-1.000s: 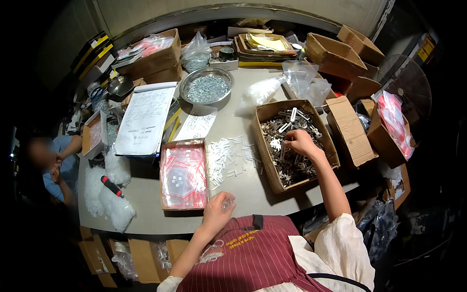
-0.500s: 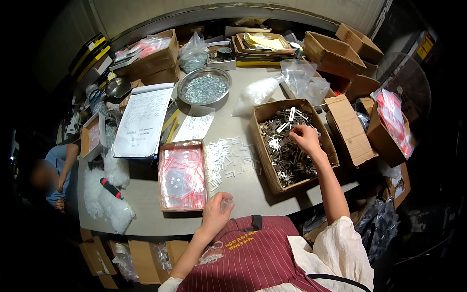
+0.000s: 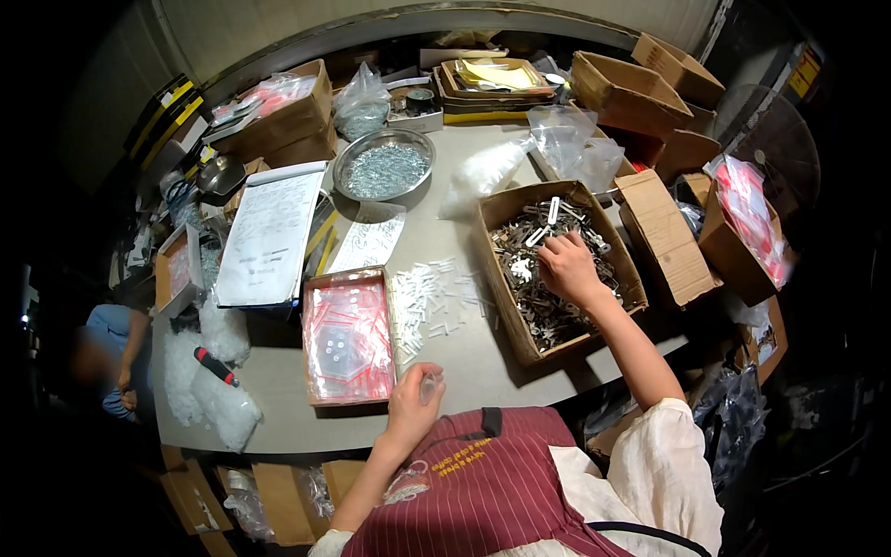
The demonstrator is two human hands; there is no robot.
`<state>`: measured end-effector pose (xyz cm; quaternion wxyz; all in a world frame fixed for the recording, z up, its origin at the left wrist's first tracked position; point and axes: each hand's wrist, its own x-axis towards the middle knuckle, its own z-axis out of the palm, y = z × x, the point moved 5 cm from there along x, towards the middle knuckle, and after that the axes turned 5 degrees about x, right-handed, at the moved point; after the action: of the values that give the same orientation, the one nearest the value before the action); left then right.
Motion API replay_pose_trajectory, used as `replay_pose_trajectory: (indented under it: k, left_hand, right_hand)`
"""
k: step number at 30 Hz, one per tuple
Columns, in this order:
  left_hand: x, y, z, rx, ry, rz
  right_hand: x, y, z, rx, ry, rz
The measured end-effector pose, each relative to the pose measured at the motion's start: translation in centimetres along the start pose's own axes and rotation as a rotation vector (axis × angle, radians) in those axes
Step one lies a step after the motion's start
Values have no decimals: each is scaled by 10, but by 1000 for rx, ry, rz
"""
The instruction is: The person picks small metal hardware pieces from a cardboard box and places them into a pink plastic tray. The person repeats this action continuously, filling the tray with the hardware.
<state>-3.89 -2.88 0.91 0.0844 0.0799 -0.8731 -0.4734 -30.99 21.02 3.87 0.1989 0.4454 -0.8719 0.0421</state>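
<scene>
My right hand [image 3: 570, 268] reaches into an open cardboard box [image 3: 522, 345] heaped with small dark and silvery metal parts [image 3: 554, 321]. Its fingers are bent together at the top of the heap, and what they pinch, if anything, is hidden. Beside them lies a long, slotted, pale metal plate [image 3: 553, 212]. Near the table's front edge, my left hand [image 3: 410, 408] is closed around a small clear plastic piece [image 3: 428, 388], perhaps a little bag. Just left of it stands a shallow box [image 3: 393, 320] of red-edged clear plastic bags [image 3: 347, 367]. Small white plugs [image 3: 422, 295] lie scattered between the two boxes.
A metal bowl [image 3: 429, 176] of small shiny parts stands farther back. Papers on a clipboard [image 3: 269, 232] and a red-and-black tool [image 3: 215, 366] on plastic bags are at left. Cardboard boxes [image 3: 665, 237] line the right side. Another person [image 3: 119, 348] sits at far left.
My right hand has moved slightly left and down over the metal parts, its fingers now lower among them. My left hand keeps its hold on the clear piece. The whole view has shifted a little.
</scene>
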Motion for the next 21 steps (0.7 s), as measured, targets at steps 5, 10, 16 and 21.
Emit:
replay_pose_trajectory:
  k: [5, 10, 16, 21]
  left_hand:
    - [-3, 0, 1, 8, 22, 50]
    - [1, 1, 2, 39, -1, 67]
    - [0, 2, -1, -1, -23, 37]
    - [-2, 0, -1, 5, -27, 39]
  right_hand:
    - [-15, -8, -6, 29, -309, -6]
    - [-26, -20, 13, 57, -468, -47]
    - [-21, -17, 27, 122, -484, 89]
    - [-12, -12, 31, 139, -653, 133]
